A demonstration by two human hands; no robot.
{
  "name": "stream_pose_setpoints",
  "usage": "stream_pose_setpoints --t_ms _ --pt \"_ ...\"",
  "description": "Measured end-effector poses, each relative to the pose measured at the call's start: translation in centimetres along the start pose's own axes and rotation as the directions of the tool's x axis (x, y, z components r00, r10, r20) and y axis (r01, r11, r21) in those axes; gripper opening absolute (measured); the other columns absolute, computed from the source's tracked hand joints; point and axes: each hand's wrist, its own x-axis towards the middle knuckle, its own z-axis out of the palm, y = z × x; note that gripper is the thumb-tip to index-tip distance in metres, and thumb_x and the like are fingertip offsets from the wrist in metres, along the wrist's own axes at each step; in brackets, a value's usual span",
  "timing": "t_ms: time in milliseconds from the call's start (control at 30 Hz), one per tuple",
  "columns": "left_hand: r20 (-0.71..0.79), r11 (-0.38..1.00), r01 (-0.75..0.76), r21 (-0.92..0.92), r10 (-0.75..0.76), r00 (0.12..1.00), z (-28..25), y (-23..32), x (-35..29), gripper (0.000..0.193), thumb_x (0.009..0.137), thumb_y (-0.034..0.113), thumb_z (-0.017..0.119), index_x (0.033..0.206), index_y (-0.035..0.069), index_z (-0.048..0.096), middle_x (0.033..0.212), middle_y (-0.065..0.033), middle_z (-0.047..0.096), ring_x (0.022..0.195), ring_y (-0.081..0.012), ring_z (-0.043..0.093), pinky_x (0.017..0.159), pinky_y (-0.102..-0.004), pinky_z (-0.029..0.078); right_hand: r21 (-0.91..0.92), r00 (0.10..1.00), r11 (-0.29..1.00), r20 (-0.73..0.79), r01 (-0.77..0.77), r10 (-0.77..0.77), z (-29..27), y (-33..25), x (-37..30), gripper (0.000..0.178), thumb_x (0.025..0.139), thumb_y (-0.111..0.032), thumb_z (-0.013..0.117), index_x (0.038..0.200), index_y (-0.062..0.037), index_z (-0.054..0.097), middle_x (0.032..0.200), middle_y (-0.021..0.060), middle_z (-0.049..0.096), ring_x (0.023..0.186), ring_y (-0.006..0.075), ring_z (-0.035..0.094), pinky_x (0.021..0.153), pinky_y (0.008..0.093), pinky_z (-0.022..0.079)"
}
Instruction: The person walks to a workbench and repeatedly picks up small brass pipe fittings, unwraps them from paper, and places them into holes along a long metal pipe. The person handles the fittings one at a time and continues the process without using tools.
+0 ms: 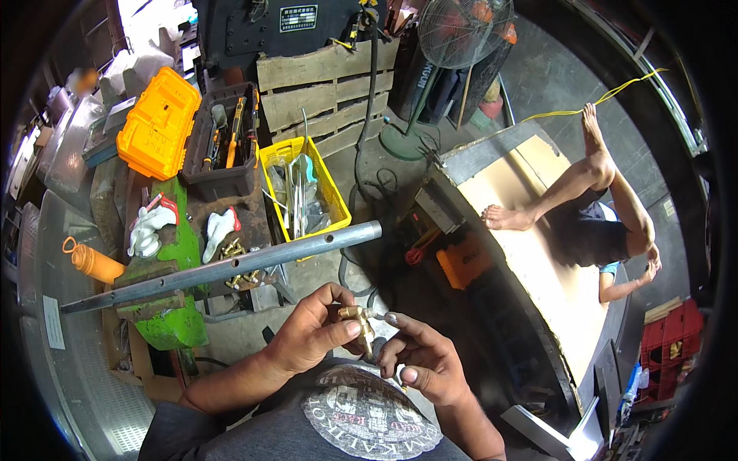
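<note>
In the head view, pinches a small branched brass fitting (367, 335) between thumb and fingers of the left hand (311, 334), just beyond a dark grey printed shirt (361, 415). Curls the right hand (432, 361) loosely beside it, with index finger near its tip; cannot tell whether gripping anything.

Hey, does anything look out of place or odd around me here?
Yes: a barefoot person reclines on cardboard at right, odd in a workshop. Also, brass fittings lie loose beside a white glove at left, as if spilled.
</note>
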Motion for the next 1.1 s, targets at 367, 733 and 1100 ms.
stream_pose_setpoints --t_ms 367,733,1100 --pt "0.062 0.975 -0.147 0.168 0.138 0.988 1.9 0.4 0.6 0.025 0.092 0.011 0.067 0.104 0.004 0.045 0.089 -0.0039 0.061 0.082 -0.0089 0.063 0.072 -0.025 0.053 -0.319 0.988 0.935 0.069 0.153 -0.138 -1.0 1.0 -0.2 0.113 0.077 -0.082 0.051 0.15 0.0012 0.029 0.087 0.0114 0.065 0.079 0.0191 0.062 0.072 0.0316 0.05" --pt "0.101 0.993 -0.087 0.082 0.078 0.992 2.8 0.7 0.4 0.023 0.093 0.012 0.065 0.102 0.005 0.045 0.084 -0.0068 0.064 0.075 -0.0111 0.065 0.068 -0.0259 0.054 -0.717 0.8 0.437 0.284 0.543 -0.528 -2.3 1.6 0.5 0.094 0.08 -0.067 0.065 0.136 0.007 0.049 0.07 0.0095 0.059 0.057 0.0222 0.057 0.054 0.0337 0.045" --pt "0.24 0.951 0.219 -0.22 -0.165 0.957 2.3 1.4 0.3 0.026 0.091 0.012 0.066 0.108 0.004 0.047 0.089 -0.0076 0.064 0.071 -0.0115 0.064 0.055 -0.0236 0.054 -0.849 0.729 -0.066 0.487 0.524 -0.481 -2.6 -3.5 1.4 0.076 0.071 -0.065 0.071 0.114 -0.0019 0.069 0.068 0.0044 0.052 0.052 0.0174 0.047 0.049 0.0313 0.036"
